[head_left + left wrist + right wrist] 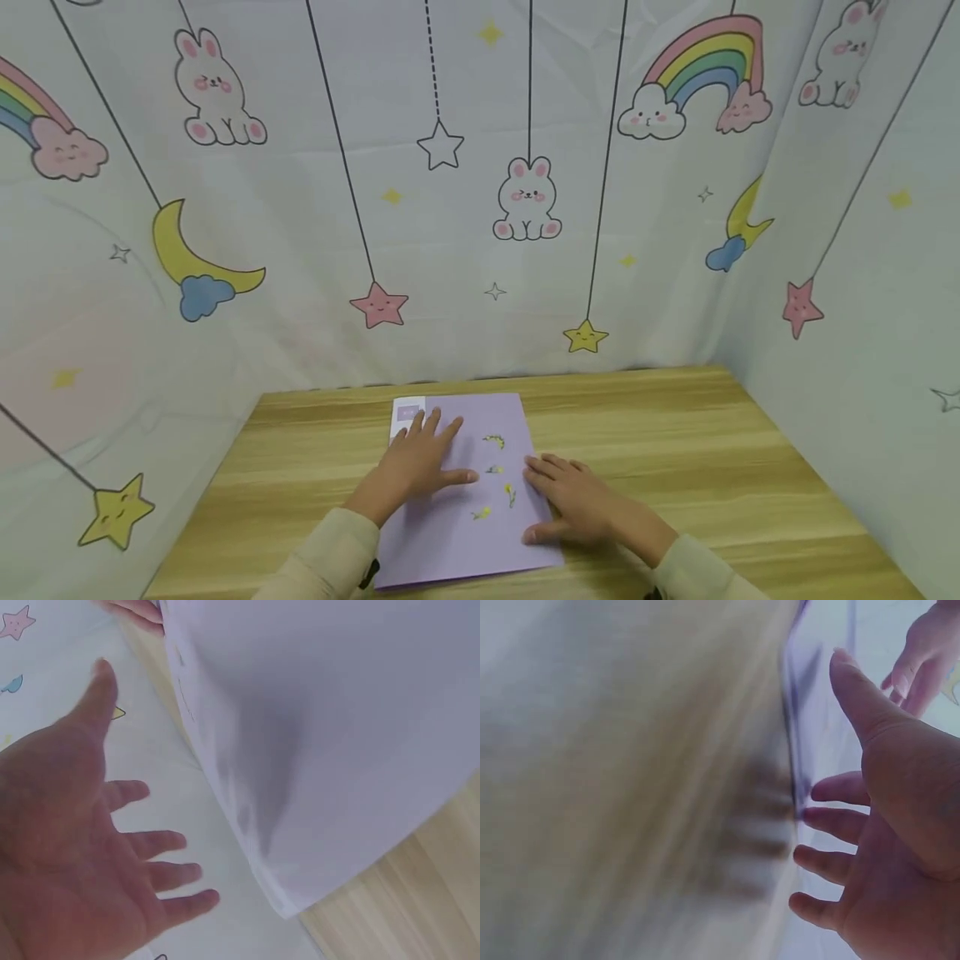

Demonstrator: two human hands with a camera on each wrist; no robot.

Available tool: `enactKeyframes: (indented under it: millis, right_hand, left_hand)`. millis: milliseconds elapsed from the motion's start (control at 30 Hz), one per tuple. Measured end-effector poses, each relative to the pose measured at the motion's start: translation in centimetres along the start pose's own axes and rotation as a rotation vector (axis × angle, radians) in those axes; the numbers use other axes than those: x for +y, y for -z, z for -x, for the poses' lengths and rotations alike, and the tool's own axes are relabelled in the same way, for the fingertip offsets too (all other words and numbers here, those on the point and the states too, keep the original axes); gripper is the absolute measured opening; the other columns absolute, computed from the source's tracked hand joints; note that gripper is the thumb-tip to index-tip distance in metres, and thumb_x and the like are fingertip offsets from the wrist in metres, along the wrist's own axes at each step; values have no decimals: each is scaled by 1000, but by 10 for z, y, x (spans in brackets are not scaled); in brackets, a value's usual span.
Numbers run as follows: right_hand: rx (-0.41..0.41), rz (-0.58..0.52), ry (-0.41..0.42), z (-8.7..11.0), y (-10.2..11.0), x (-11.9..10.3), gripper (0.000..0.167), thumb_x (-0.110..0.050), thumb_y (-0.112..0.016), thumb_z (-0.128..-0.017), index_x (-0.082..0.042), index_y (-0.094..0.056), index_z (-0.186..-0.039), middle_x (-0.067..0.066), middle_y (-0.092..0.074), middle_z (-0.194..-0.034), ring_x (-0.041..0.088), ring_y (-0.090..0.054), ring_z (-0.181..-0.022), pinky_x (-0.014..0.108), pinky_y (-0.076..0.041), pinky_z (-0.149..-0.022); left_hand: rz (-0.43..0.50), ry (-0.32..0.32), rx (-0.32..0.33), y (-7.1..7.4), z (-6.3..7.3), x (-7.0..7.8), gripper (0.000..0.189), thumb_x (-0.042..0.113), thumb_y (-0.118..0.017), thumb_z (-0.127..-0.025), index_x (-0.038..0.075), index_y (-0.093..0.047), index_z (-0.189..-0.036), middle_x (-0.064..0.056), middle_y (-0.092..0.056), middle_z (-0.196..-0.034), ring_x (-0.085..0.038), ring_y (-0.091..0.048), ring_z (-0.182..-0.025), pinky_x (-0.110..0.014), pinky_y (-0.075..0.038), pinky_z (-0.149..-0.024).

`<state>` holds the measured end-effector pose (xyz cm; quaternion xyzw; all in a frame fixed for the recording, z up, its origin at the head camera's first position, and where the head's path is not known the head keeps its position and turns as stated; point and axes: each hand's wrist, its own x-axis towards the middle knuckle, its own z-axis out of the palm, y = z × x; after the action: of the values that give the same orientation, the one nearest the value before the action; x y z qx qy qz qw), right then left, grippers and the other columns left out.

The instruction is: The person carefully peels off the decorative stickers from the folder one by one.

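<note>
A light purple paper (457, 550) lies flat on the wooden table, with a few small yellow and green flower pictures (508, 495) on its right half. At its upper left corner is a white printed strip (408, 403). My left hand (422, 458) is over the paper's left part, palm down, fingers spread and thumb pointing right toward the flowers. In the left wrist view that hand (82, 847) has straight, parted fingers and holds nothing. By the paper's right edge, my right hand (573, 500) has its fingertips and thumb over the margin. The right wrist view shows this hand (889, 825) with fingers extended beside the paper's edge.
The wood-grain table (675, 433) extends on both sides of the paper. A white cloth (450, 250) printed with rabbits, stars, moons and rainbows hangs behind the table and along its sides. Light sleeves (330, 550) cover both forearms.
</note>
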<state>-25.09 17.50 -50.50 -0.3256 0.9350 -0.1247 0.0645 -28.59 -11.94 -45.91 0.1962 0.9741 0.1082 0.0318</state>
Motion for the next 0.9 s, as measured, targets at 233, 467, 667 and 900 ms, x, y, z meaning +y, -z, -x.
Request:
enactKeyframes:
  millis: [233, 467, 667, 900]
  right_hand:
    - [21, -8, -7, -19, 16, -1, 85, -63, -69, -97, 1, -54, -152, 20, -55, -153, 40, -51, -142, 61, -43, -112]
    - [102, -17, 4, -43, 32, 2, 73, -50, -75, -98, 1, -59, -147, 21, -60, -146, 40, -57, -135, 56, -47, -110]
    - [182, -91, -6, -62, 29, 13, 60, -39, -75, -101, 0, -61, -145, 19, -61, -144, 38, -58, -134, 55, -47, -110]
    - [264, -205, -11, -82, 22, 19, 53, -36, -74, -101, -2, -65, -140, 12, -67, -132, 29, -68, -113, 49, -56, -94]
  left_hand:
    - [40, -122, 27, 3, -23, -7, 98, 70, -70, -91, 15, -39, -165, -25, -31, -169, -50, -25, -156, -67, -29, -120]
    - [30, -102, -16, 6, -37, -6, 99, 73, -72, -88, 19, -41, -165, -23, -29, -170, -50, -23, -157, -69, -27, -120]
    - [-20, -22, -99, -2, -44, -7, 102, 75, -74, -84, 20, -42, -165, -21, -25, -173, -52, -17, -158, -71, -23, -121]
    - [-18, -21, -107, -9, -50, -8, 100, 75, -72, -85, 22, -43, -164, -21, -24, -173, -53, -15, -157, -75, -21, -119]
